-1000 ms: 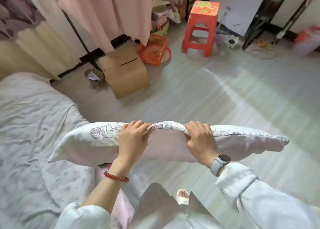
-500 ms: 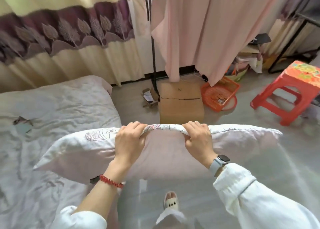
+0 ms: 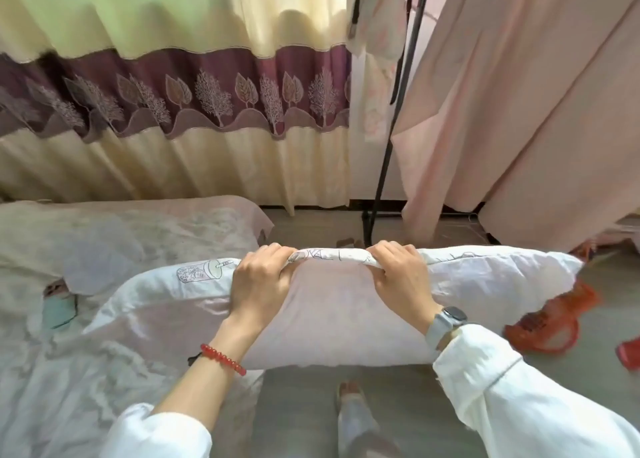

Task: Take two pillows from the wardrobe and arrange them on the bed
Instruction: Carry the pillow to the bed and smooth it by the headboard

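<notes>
Left hand [image 3: 261, 282] + right hand [image 3: 398, 277] both clenched on top edge of white cartoon-print pillow [image 3: 329, 315], held in air beside grey rumpled bed [image 3: 104, 319]. Advice: swing left, lower flat at head end.

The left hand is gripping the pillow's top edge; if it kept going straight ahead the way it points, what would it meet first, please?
Probably the curtain beyond the bed's corner; depth is unclear. The left hand grips the pillow.
</notes>
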